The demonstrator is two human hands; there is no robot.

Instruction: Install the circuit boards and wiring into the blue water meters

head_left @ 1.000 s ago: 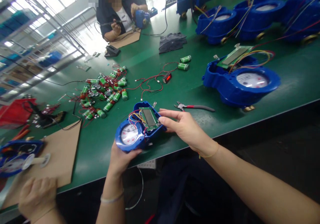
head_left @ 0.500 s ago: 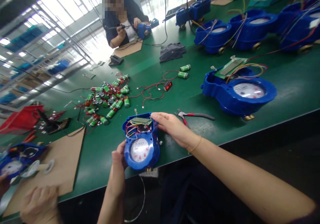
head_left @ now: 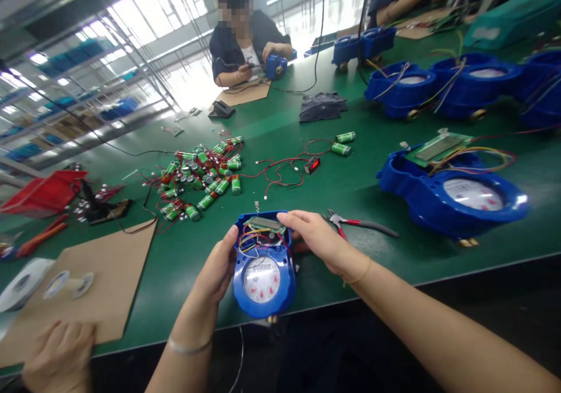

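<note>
A blue water meter (head_left: 263, 285) with a round white dial sits at the table's front edge, between my hands. Its upper compartment lies open, showing a green circuit board (head_left: 265, 224) and yellow, white and red wires. My left hand (head_left: 222, 264) grips the meter's left side, thumb at the upper rim. Along the top right corner, my right hand (head_left: 309, 232) holds the casing with its thumb on the rim; its other fingers are partly hidden behind. Cutting pliers (head_left: 362, 223) with red and grey handles lie right of my right hand. A small spring (head_left: 256, 206) stands just behind the meter.
Green batteries (head_left: 205, 176) with leads lie heaped beyond the meter. A small red-lit display (head_left: 312, 165) is nearby. Another blue meter (head_left: 456, 194) stands right, with more behind. At left are cardboard (head_left: 127, 270), a spool (head_left: 70, 285) and a co-worker's hand (head_left: 61, 352). Another person (head_left: 245, 48) works opposite.
My left hand has shifted up the meter's left side, its thumb now by the upper rim. The view has turned left. The co-worker's blue meter at far left has gone out of view.
</note>
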